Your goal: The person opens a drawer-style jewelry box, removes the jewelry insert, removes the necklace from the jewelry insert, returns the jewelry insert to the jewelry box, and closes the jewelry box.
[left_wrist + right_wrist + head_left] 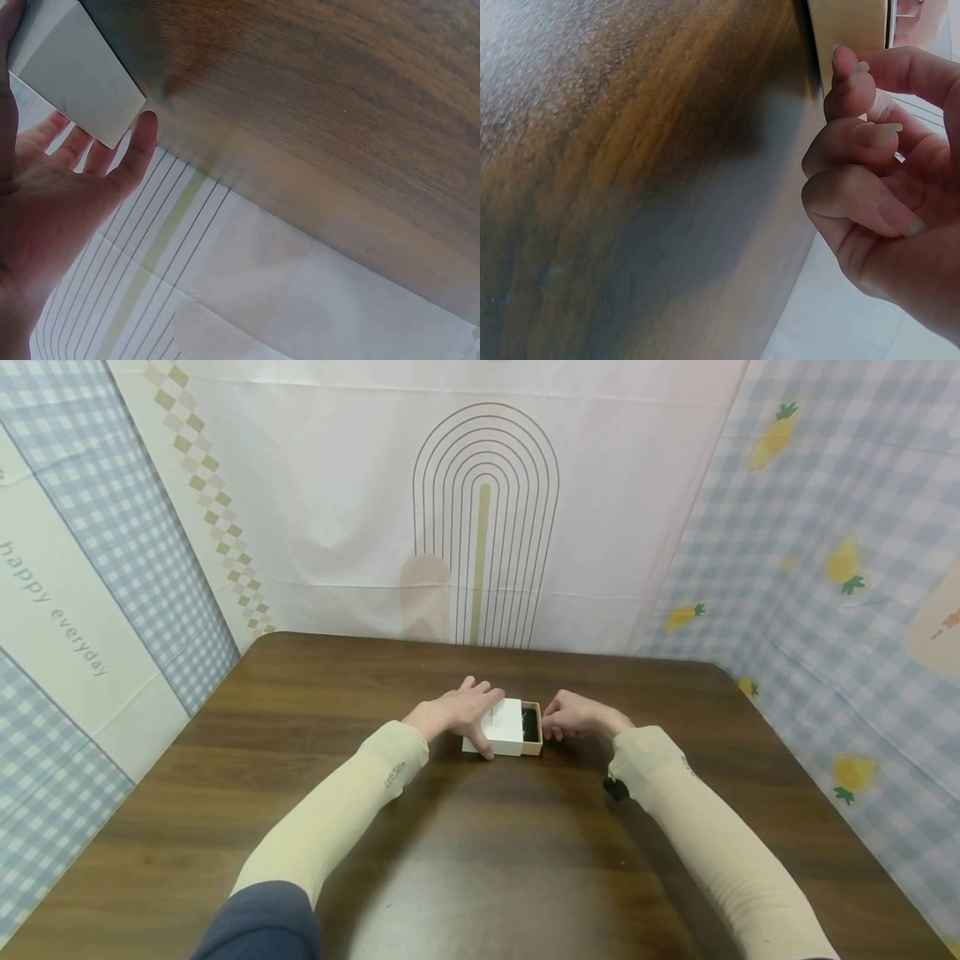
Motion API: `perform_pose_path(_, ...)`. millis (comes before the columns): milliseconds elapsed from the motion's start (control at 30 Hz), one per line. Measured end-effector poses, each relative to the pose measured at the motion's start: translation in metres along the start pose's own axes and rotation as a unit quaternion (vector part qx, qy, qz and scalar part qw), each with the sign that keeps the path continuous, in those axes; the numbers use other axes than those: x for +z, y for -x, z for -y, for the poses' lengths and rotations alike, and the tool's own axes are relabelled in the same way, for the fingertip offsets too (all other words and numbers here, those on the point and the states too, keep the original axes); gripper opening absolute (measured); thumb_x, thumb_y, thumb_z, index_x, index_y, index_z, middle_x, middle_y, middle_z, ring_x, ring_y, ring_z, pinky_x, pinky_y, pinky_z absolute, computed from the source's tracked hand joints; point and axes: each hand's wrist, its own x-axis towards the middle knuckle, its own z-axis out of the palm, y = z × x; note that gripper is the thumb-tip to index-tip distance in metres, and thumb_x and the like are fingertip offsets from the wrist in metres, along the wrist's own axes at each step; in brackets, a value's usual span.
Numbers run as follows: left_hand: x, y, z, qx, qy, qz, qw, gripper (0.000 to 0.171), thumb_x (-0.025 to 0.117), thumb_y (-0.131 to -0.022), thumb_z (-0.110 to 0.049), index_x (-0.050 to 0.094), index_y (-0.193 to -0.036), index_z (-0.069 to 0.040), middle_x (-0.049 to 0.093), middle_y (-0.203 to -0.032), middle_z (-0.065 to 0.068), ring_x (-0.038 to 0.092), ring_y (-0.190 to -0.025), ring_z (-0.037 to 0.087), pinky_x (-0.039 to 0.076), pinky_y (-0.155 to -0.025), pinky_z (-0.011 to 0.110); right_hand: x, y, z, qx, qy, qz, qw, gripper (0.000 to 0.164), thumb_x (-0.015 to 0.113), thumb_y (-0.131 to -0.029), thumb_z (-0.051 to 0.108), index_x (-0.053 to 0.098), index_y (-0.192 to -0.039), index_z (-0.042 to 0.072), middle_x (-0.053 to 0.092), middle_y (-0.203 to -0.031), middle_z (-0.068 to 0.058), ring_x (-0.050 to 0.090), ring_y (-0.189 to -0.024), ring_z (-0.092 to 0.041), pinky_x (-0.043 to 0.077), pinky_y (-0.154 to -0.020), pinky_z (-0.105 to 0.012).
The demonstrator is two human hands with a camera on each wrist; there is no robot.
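A small white slide-out box (502, 727) lies on the table, its tan inner drawer (532, 747) partly out on the right side and showing a black inside. My left hand (463, 710) grips the white sleeve from above, thumb on the near side and fingers along the far side. In the left wrist view, the white end of the sleeve (82, 79) sits between thumb and fingers. At the drawer's right end is my right hand (579, 715), fingers curled. The right wrist view shows its index finger and thumb pinched together at the tan drawer end (851, 26).
The box stands on a dark brown wooden table (480, 852), toward its far side. A white patterned cloth (330, 502) hangs behind the far edge, and blue checked cloth (825, 602) with pineapples hangs at the right.
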Motion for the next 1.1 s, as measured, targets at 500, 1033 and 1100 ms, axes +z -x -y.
perform_pose_path(500, 0.0004, -0.0013, 0.0009, -0.001, -0.002, 0.001, 1.0000, 0.098, 0.088, -0.058, -0.048, 0.041, -0.138, -0.017, 0.049, -0.126, 0.005, 0.040, -0.112, 0.025, 0.048, -0.084, 0.038, -0.0006, 0.0001, -0.0017, 0.006, -0.001, 0.003, 1.000, 0.026, 0.054, -0.090, 0.014, 0.071, -0.077, -0.001, 0.057, -0.053, 0.000, 0.039, -0.040, -0.006, 0.032, -0.041, -0.020)
perform_pose_path(1033, -0.0005, -0.0019, 0.0011, 0.001, -0.002, 0.000, 1.0000, 0.098, 0.088, -0.058, -0.048, 0.041, -0.138, -0.016, 0.049, -0.125, 0.006, 0.039, -0.110, 0.025, 0.047, -0.084, 0.038, -0.0034, -0.0001, -0.0036, -0.001, 0.001, 0.010, 1.000, 0.026, 0.053, -0.091, 0.014, 0.071, -0.077, 0.000, 0.058, -0.055, -0.002, 0.040, -0.040, -0.006, 0.033, -0.041, -0.020)
perform_pose_path(1100, -0.0008, -0.0020, 0.0010, 0.001, -0.002, 0.000, 1.0000, 0.098, 0.088, -0.058, -0.048, 0.041, -0.138, -0.016, 0.050, -0.124, 0.006, 0.039, -0.110, 0.025, 0.047, -0.084, 0.037, -0.0038, -0.0003, -0.0041, -0.001, 0.000, 0.009, 1.000, 0.027, 0.053, -0.091, 0.014, 0.071, -0.077, 0.000, 0.058, -0.055, -0.001, 0.040, -0.040, -0.006, 0.033, -0.041, -0.020)
